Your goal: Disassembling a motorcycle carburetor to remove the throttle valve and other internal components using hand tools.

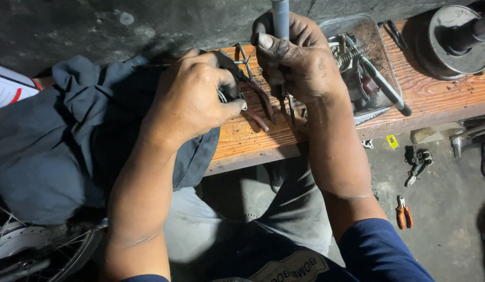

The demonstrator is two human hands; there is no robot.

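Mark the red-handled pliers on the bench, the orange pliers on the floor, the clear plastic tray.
red-handled pliers [263, 99], head view, upper handle.
orange pliers [404, 213], head view, handles.
clear plastic tray [381, 44], head view, right wall.

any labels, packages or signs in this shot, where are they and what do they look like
Clear plastic tray: on the wooden bench right of the right hand, rectangular, see-through, grimy, holding metal parts.
Yellow tag: on the floor just below the bench edge, small, square.
White sheet: at the far left edge beside the grey cloth, white with red trim, partly cut off.
Patch: on the person's clothing, bottom centre, pale with dark print.
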